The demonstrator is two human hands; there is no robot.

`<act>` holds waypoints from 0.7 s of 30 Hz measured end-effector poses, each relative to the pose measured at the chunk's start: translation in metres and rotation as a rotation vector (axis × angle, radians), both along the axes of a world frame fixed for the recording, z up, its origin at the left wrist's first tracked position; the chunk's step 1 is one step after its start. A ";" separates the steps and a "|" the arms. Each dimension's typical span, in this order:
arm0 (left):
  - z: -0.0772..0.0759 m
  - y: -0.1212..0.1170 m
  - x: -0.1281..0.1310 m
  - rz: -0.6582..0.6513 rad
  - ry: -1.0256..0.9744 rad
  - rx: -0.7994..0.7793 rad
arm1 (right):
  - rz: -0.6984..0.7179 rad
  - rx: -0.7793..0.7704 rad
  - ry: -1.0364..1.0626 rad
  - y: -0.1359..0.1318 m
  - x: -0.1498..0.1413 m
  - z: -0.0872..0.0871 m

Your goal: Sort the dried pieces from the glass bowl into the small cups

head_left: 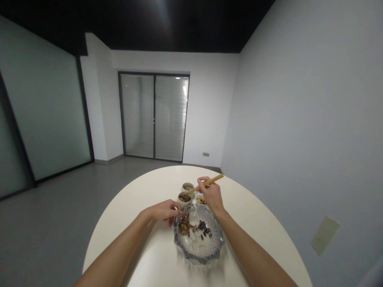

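Observation:
My right hand (211,192) is closed around a pair of wooden chopsticks (214,179). Their tips reach down to the left, into a small round cup (184,198) of brown bits. At the left rim of a clear scalloped glass bowl (199,249), my left hand (164,210) has its fingers curled. What they grip, if anything, I cannot make out. A red thing (170,221) shows partly under that hand. Inside the bowl, long brown pieces (185,227) lie on the left and dark round ones (204,227) on the right.
Behind the first cup stands another cup (188,186) with greenish contents. A white dish (200,199) of light brown pieces sits beside them, partly behind my right hand. Everything rests on a round cream table (128,207). A white wall (299,119) rises to the right.

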State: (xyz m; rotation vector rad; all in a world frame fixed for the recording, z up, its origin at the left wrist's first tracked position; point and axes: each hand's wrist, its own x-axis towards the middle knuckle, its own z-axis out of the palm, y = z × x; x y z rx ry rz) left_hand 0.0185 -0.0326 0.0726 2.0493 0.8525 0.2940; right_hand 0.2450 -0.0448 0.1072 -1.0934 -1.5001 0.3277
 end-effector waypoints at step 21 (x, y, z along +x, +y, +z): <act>-0.004 0.002 0.000 0.015 -0.001 0.008 | -0.031 -0.043 0.104 -0.003 0.024 -0.003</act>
